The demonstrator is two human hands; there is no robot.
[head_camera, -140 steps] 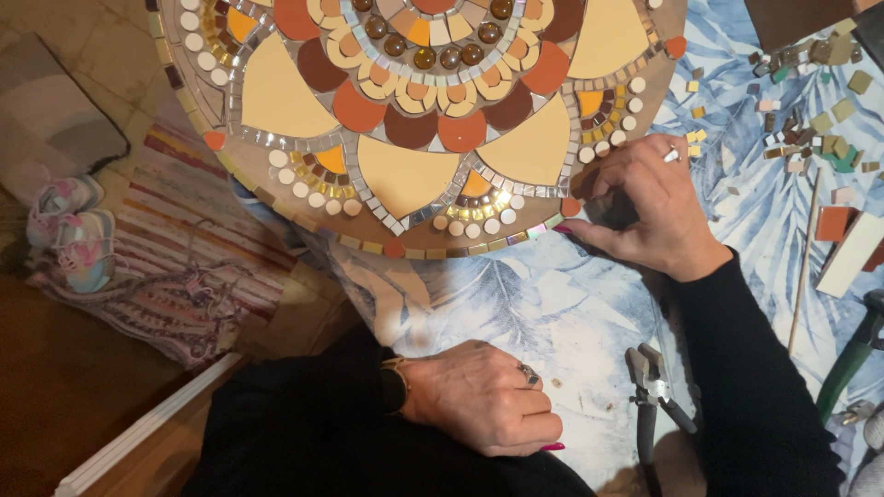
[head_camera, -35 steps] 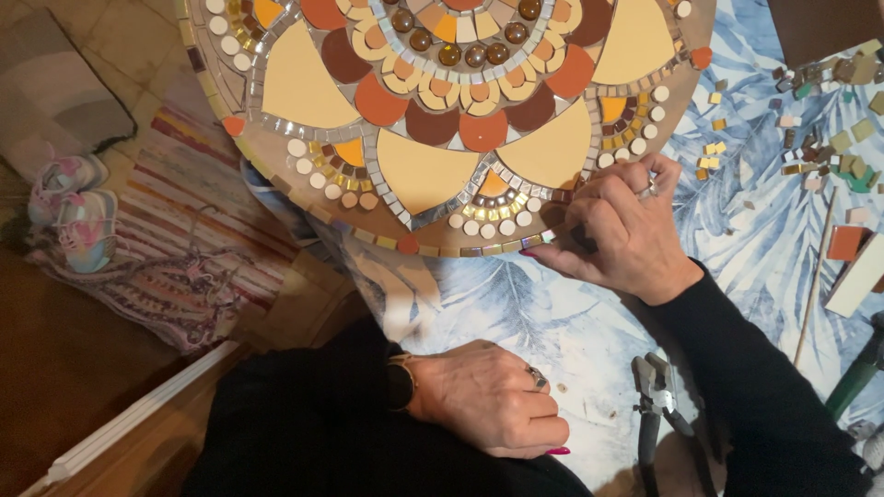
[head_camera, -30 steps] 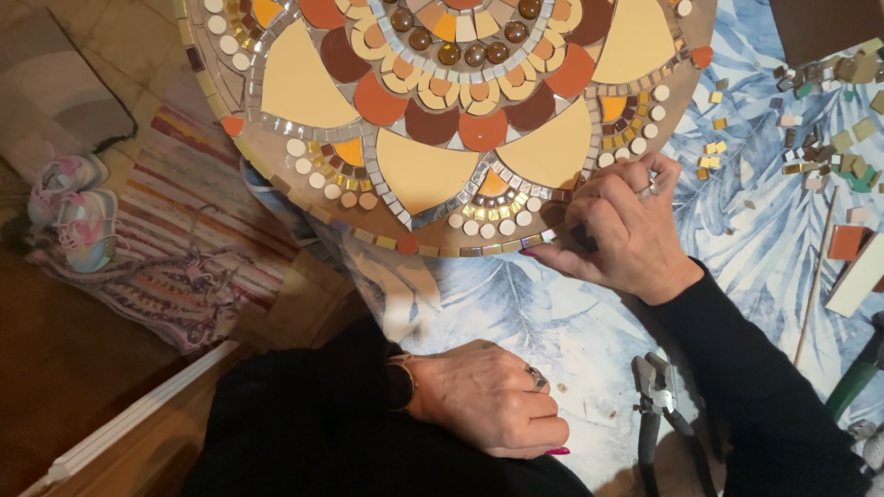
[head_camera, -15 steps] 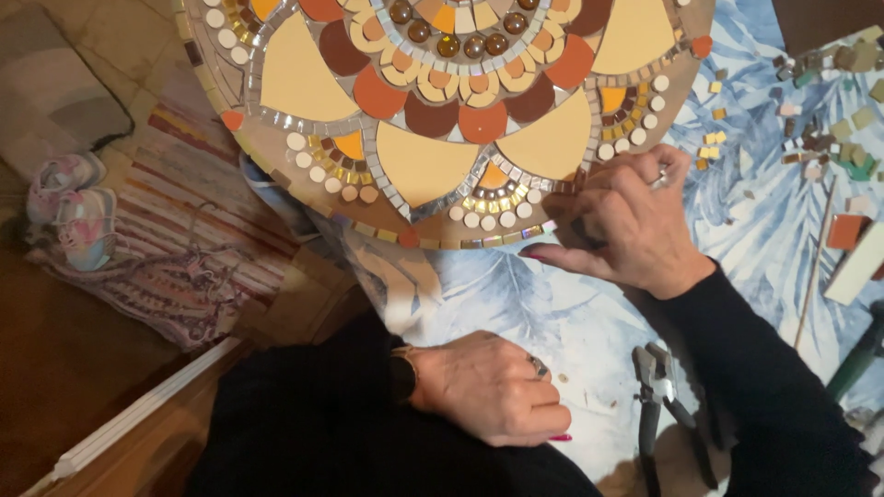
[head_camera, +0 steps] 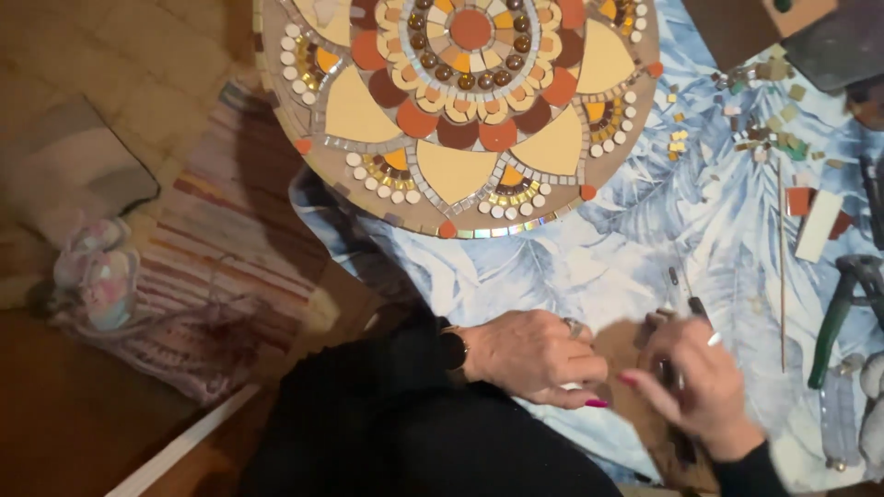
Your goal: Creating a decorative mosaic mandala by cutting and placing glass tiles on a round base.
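- The right hand [head_camera: 695, 391] is blurred; its fingers [head_camera: 645, 382] curl around a dark, slim tool [head_camera: 686, 299] whose tip sticks out beyond the knuckles. What kind of tool it is cannot be made out.
- Just below those fingers a darker part of the tool, or a second tool, runs toward the lower edge of the view; the blur hides which.
- The left hand [head_camera: 534, 354] lies knuckles up on the blue leaf-print cloth [head_camera: 589, 267], fingers loosely bent and pointing at the right hand's fingertips, almost touching them. Whether anything sits under its palm cannot be told.
- The wrist behind those fingers wears a dark watch [head_camera: 453, 352], half covered by a black sleeve [head_camera: 387, 414].
- The round mosaic board [head_camera: 460, 101] lies well beyond both sets of fingers, cut off by the top edge. Its rim holds orange, cream and brown tiles, white dots and small mirror pieces, set in petal shapes.
- Beyond and to the right of the right fingers, loose tile chips [head_camera: 764, 129] lie scattered on the cloth, in no dish or tray.
- To the right of the right fingers lie a thin stick [head_camera: 782, 267] and green-handled pliers [head_camera: 843, 313], partly cut off by the frame edge.
- Far left of the left fingers, a striped rug [head_camera: 230, 248] and pale slippers [head_camera: 97, 276] lie on the floor, dim and soft in focus.
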